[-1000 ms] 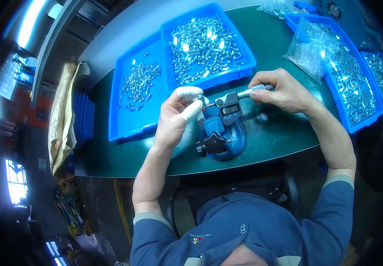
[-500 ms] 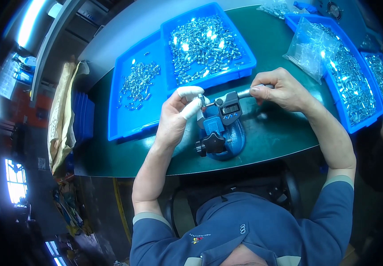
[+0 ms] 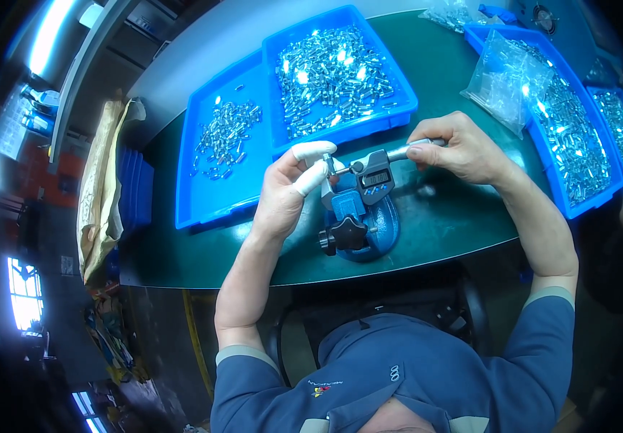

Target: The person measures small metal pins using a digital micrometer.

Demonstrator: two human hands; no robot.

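A digital micrometer [image 3: 375, 173] is clamped in a blue stand [image 3: 376, 231] with a black knob, near the table's front edge. My right hand [image 3: 463, 148] pinches the micrometer's thimble at its right end. White covers wrap the thumb and forefinger of my left hand [image 3: 286, 184]. Those fingertips are closed at the micrometer's left end, around a small shiny metal part [image 3: 330, 162] by the measuring gap. My fingers hide most of that part.
Behind the micrometer, a blue tray [image 3: 409, 107] holds a heap of small metal cylinders. A second blue tray [image 3: 181, 195] to its left has a smaller pile. At right, a long blue bin [image 3: 578, 209] of metal parts carries a clear plastic bag [image 3: 495, 79]. Brown paper [image 3: 98, 195] stands at left.
The micrometer's display reading looks different and blurred. Both hands keep nearly the same place, with only a slight shift of the left fingers.
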